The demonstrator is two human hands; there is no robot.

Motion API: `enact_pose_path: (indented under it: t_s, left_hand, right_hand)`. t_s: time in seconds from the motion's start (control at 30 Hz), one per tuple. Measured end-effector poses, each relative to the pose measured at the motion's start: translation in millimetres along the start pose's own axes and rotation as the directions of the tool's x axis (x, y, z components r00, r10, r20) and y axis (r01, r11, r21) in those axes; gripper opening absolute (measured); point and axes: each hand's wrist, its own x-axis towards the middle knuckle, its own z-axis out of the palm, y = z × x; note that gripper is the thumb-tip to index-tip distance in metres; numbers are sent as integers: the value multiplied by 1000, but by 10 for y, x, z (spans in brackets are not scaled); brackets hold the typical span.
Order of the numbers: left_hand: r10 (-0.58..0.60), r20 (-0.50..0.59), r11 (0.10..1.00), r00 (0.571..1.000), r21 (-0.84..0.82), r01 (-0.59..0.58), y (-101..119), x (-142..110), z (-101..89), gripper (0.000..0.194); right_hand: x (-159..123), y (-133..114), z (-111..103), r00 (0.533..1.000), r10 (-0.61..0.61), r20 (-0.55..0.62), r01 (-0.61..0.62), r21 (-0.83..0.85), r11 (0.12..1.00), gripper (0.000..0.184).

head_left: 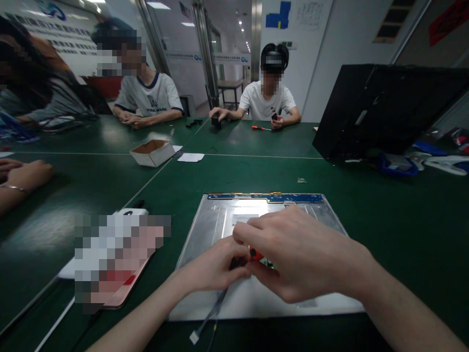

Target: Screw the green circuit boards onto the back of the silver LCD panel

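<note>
A flat metal display panel [205,230] lies in front of me, with a narrow blue circuit board [300,198] along its far edge. Over its middle, my right hand [293,249] is closed around an orange-and-black handle [255,254], like a screwdriver's and mostly hidden by the fingers. My left hand [216,264] meets it there with thumb and fingers pinched; what they hold is hidden. A bit of green circuit board [269,264] shows beneath the right fingers. Dark thin cables [220,300] run from under my left hand to a white connector [194,336] past the near edge.
Two phones lie on the left, one white [68,268] and one pink [120,296]. Farther off are an open white box [152,154], paper [190,157] and an orange screwdriver [259,128]. A large black monitor [384,107] stands right. Other people sit around the green table [410,234].
</note>
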Motion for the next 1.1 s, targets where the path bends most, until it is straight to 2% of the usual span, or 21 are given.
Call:
enact_pose_path:
  t_s: [0.27,0.43,0.63,0.8,1.0,1.1]
  left_hand:
    - [42,-18,998,999,41,-41,57,16,-37,6]
    - [32,-21,999,999,31,-31,17,2,-7,7]
    - [30,-30,999,999,36,-29,49,4,-27,5]
    - [51,-45,998,998,24,-50,49,7,-22,10]
    - [31,-22,999,999,14,-31,49,3,-29,6]
    - [28,-22,999,999,23,-27,47,-5,-24,7]
  right_hand:
    - [5,8,27,999,28,-19,-29,-35,999,7]
    - [-3,-6,14,1000,2,-12,-2,-10,1000,13]
    - [0,-3,19,1000,26,-5,-27,-42,999,5]
    - [4,-11,10,1000,14,6,-14,-14,1000,14]
    - [1,0,23,1000,25,-15,-26,-63,998,5]
    - [-8,1,21,1000,7,-17,-7,-23,1000,12]
